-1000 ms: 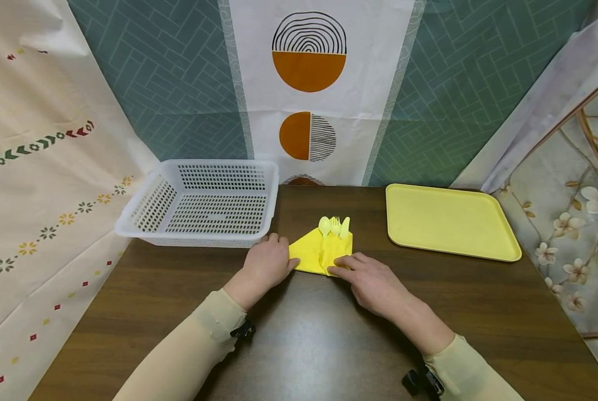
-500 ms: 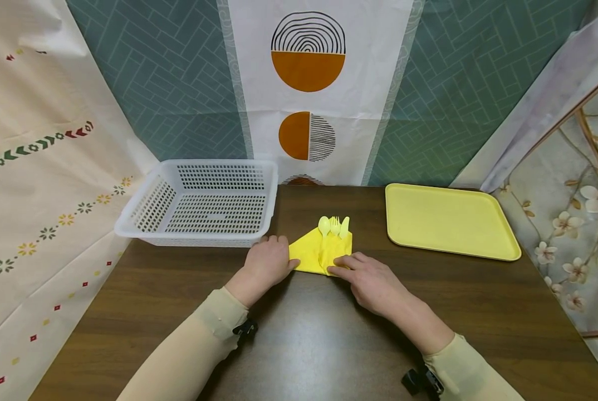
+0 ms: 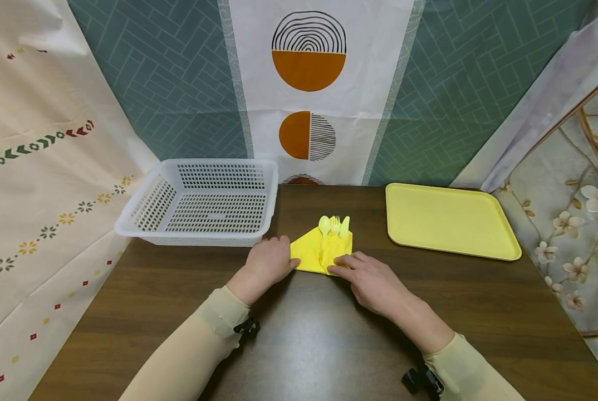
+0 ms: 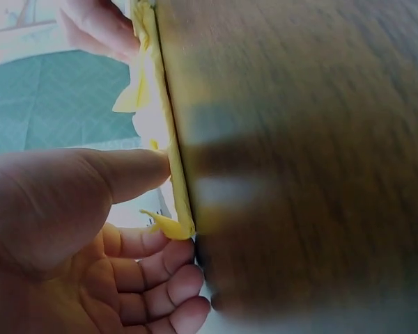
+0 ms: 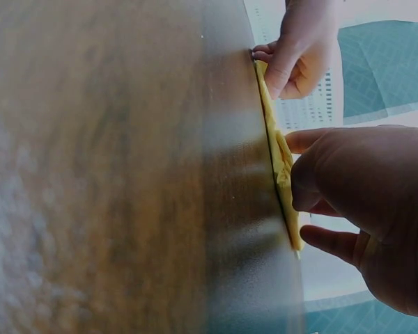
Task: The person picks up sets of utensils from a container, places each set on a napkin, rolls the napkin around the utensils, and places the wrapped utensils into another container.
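Observation:
A folded yellow cloth napkin [image 3: 306, 250] lies on the wooden table, its right part forming a pocket. Out of the pocket's top stand the pale yellow heads of a spoon [image 3: 324, 224], a fork [image 3: 335, 224] and a knife [image 3: 345, 226]; their handles are hidden. My left hand [image 3: 270, 259] is at the napkin's left end, thumb pressing its front part. In the left wrist view the left fingers [image 4: 184, 282] rest at the napkin's corner. My right hand [image 3: 371, 281] has its fingertips spread on the pocket's lower right, touching the cloth from above.
A white perforated plastic basket [image 3: 271, 209] stands at the back left, close beyond my left hand. At the back right lies a yellow rectangular tray [image 3: 451, 223]. Patterned curtains [image 3: 309, 100] hang along the table's back and sides.
Almost nothing differs. My left hand has shifted very slightly to the right at the napkin's left end; the right hand and the cutlery stay where they were.

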`<action>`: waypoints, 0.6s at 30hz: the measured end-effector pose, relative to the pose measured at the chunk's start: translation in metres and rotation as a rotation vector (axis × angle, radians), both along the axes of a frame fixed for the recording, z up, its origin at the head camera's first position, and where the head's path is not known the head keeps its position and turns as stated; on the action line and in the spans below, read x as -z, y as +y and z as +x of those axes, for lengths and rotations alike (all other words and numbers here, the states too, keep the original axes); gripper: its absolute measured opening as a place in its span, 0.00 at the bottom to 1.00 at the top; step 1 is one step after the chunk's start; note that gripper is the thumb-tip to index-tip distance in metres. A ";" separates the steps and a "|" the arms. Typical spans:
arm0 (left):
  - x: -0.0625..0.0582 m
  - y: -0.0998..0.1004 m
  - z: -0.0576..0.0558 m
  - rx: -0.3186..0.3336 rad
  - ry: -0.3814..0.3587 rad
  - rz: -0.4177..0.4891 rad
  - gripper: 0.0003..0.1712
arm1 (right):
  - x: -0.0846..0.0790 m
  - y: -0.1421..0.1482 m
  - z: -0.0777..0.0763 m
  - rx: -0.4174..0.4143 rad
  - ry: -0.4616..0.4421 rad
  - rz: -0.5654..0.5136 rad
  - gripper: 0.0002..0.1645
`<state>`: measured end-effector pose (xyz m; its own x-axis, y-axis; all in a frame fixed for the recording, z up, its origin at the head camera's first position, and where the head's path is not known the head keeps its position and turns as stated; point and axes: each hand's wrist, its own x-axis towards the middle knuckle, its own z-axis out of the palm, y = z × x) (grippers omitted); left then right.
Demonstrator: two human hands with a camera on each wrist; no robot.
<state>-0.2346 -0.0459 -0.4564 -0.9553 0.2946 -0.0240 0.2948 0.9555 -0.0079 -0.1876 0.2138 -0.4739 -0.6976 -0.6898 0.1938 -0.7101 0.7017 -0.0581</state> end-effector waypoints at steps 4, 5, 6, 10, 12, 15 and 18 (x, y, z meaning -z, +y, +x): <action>0.000 0.000 -0.001 0.002 -0.007 0.042 0.30 | 0.000 0.000 0.000 0.000 0.002 -0.001 0.33; 0.000 0.000 -0.001 0.001 -0.008 0.048 0.30 | 0.000 0.000 0.000 0.000 0.003 -0.002 0.33; 0.000 0.000 -0.001 0.001 -0.010 0.052 0.30 | 0.000 0.000 0.000 0.000 0.003 -0.003 0.32; -0.002 0.001 -0.001 -0.012 -0.023 0.049 0.30 | -0.001 0.000 0.000 0.002 -0.003 -0.006 0.32; -0.002 0.001 -0.001 -0.025 -0.036 0.043 0.31 | -0.001 -0.001 0.001 0.004 -0.007 -0.007 0.32; -0.004 0.001 -0.001 -0.033 -0.050 0.031 0.30 | -0.001 -0.001 0.001 0.006 -0.010 -0.007 0.32; -0.004 0.001 -0.002 -0.017 -0.055 0.019 0.28 | -0.001 0.000 0.001 0.006 -0.010 -0.006 0.32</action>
<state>-0.2363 -0.0453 -0.4520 -0.9576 0.2792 -0.0713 0.2780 0.9602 0.0257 -0.1867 0.2134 -0.4734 -0.7036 -0.6843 0.1914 -0.7051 0.7057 -0.0695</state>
